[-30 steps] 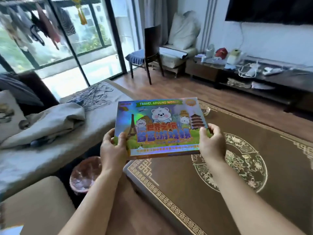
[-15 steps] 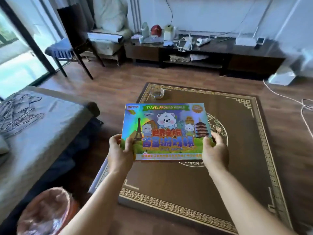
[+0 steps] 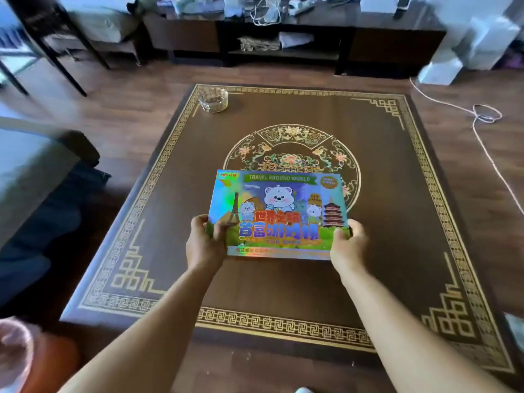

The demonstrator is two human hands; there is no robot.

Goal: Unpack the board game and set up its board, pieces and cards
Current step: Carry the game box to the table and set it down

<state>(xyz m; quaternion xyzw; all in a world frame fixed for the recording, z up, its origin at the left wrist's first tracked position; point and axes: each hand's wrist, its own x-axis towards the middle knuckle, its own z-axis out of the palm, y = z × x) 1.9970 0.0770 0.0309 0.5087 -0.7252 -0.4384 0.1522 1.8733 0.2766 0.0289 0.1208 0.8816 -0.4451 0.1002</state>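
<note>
The board game box point(image 3: 279, 211) is flat, shiny and colourful, with cartoon bears and "TRAVEL AROUND WORLD" on its closed lid. I hold it level over the middle of a low brown table point(image 3: 397, 211) with gold patterns. My left hand point(image 3: 205, 242) grips its near left corner, thumb on the lid. My right hand point(image 3: 347, 245) grips the near right corner the same way. Whether the box touches the table I cannot tell.
A glass ashtray point(image 3: 213, 100) stands at the table's far left corner. A sofa point(image 3: 31, 177) lies to the left, a bin point(image 3: 17, 353) at lower left. A dark TV cabinet point(image 3: 283, 38) runs along the back, and a white cable point(image 3: 482, 117) lies on the floor at right.
The view has swung right and down from the sofa to the table. Both hands have carried the box lower and over the table's middle, with the same grip.
</note>
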